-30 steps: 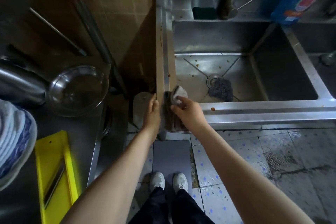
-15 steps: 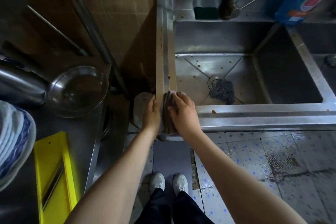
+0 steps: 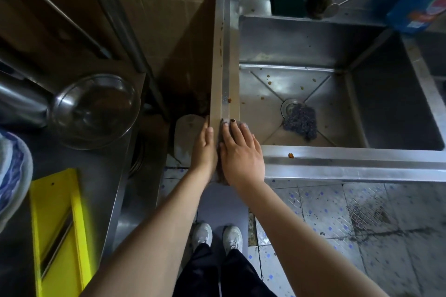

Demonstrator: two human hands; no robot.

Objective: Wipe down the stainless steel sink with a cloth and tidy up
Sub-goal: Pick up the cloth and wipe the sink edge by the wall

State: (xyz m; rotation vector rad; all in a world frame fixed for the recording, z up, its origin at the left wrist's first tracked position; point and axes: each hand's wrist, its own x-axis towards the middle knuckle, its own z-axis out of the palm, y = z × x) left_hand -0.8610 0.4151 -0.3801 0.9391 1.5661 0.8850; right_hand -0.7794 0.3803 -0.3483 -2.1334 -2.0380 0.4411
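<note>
- Yellow slicer (image 3: pixel 58 231) lies on the counter (image 3: pixel 103 176) well left of the sink (image 3: pixel 350 155); a shiny steel bowl (image 3: pixel 95 111) sits on the same counter, also left of the sink
- Left hand (image 3: pixel 205 149) lies with straight fingers flat against the outer face of the sink's left rim, at its near-left corner, gripping nothing
- Cloth (image 3: pixel 221 175) is draped over that near-left corner of the sink, mostly hidden, showing between the two hands and at the right fingertips
- Right hand (image 3: pixel 241 154) presses flat on the cloth on top of the sink's corner, fingers straight and slightly spread; the two hands sit side by side, nearly touching
- Brown specks (image 3: pixel 291 155) dot the sink's front rim, left rim and basin floor
- Purple-grey scouring pad (image 3: pixel 300 122) rests on the sink floor, touching the drain (image 3: pixel 289 106)
- Dark green sponge (image 3: pixel 287 6) sits on the sink's back ledge beside the tap (image 3: pixel 323 0), and a blue box (image 3: pixel 417 0) stands at the sink's far-right corner
</note>
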